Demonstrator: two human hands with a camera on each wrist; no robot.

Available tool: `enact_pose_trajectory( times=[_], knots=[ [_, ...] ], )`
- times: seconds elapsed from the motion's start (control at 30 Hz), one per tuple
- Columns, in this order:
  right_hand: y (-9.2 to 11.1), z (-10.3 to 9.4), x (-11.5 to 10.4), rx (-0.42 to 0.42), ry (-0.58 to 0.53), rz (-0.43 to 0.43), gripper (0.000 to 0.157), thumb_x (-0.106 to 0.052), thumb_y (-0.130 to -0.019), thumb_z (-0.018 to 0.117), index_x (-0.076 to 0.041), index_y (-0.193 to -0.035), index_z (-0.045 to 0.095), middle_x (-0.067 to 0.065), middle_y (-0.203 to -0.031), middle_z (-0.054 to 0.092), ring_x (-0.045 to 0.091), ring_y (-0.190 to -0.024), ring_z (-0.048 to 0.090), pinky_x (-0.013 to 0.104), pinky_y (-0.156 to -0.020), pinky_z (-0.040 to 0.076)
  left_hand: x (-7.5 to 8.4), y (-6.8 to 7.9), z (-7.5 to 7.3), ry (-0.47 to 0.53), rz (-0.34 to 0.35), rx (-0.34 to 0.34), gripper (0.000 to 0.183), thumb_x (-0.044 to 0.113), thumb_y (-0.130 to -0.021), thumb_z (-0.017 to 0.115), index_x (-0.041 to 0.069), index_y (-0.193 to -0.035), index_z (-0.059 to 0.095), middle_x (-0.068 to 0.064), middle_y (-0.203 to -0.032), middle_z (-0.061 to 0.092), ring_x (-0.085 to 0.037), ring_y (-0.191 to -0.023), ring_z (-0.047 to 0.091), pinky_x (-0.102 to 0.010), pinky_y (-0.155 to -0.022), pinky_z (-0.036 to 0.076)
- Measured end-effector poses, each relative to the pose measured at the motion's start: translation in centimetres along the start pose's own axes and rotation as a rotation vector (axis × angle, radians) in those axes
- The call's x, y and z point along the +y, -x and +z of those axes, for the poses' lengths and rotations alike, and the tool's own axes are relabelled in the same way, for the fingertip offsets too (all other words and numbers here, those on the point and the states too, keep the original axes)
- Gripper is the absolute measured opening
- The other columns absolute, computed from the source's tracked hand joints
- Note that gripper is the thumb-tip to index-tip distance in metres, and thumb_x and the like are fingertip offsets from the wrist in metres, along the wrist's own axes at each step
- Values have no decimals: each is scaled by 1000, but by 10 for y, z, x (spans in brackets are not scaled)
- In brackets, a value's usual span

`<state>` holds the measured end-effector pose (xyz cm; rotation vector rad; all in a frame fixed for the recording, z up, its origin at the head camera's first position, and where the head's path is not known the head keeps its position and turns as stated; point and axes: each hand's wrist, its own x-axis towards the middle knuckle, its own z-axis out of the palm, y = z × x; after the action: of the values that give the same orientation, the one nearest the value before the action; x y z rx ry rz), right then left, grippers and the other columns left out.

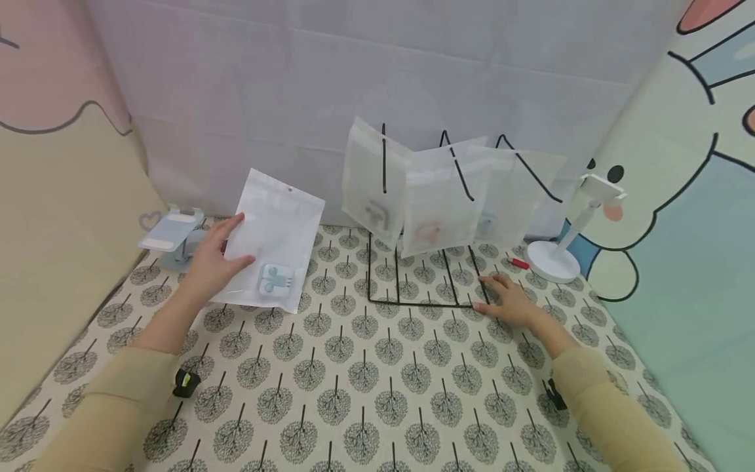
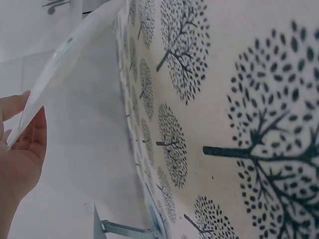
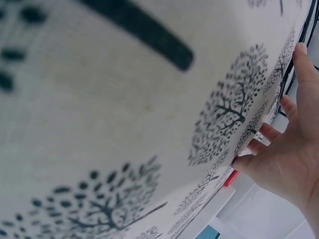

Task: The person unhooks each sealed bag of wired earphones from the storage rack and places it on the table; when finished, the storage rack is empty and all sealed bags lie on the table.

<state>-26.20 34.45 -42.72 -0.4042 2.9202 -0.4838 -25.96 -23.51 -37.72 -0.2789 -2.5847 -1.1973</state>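
Observation:
My left hand (image 1: 215,259) pinches the left edge of a white zip pouch (image 1: 274,219), thumb in front and fingers behind, as the left wrist view also shows. The pouch is tilted, with a small hang hole near its top. White wired earphones (image 1: 275,280) in a case show through its lower part. My right hand (image 1: 508,301) has its fingers spread at the front right corner of a black wire display rack (image 1: 425,305). In the right wrist view its fingertips are right at the black wire (image 3: 288,74). Three translucent pouches (image 1: 445,203) hang on the rack's hooks.
A light blue folding phone stand (image 1: 171,229) is left of my left hand. A white phone stand with a round base (image 1: 553,262) and a small red object (image 1: 520,263) lie beyond my right hand. A tree-print cloth (image 1: 354,393) covers the table; a pale curtain (image 1: 265,78) hangs behind.

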Motion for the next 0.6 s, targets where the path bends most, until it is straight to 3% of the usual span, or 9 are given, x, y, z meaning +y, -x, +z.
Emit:
enact_pose_trajectory(
  times=[0.17, 0.37, 0.6],
  knots=[
    [1, 1, 0, -16, 42, 5, 77, -49, -91, 57, -5, -147, 28, 32, -148, 17, 61, -130, 17, 75, -99, 22, -18, -6, 1, -84, 0, -38, 91, 14, -78, 77, 11, -151, 21, -26, -149, 25, -52, -129, 31, -65, -103, 31],
    [0, 1, -1, -4, 40, 3, 77, -49, -90, 58, -6, -147, 28, 32, -149, 17, 61, -129, 17, 76, -96, 23, -38, -10, -3, -150, -29, -127, 110, 32, -72, 82, 9, -152, 11, -28, -151, 15, -54, -133, 21, -70, -104, 19],
    [0, 2, 1, -5, 38, 7, 77, -51, -90, 56, -8, -147, 27, 31, -149, 16, 61, -130, 15, 77, -96, 22, -55, -15, -9, -242, -14, -262, 130, 43, -60, 87, 4, -151, 3, -32, -150, 10, -56, -131, 18, -71, -103, 19]
  ],
)
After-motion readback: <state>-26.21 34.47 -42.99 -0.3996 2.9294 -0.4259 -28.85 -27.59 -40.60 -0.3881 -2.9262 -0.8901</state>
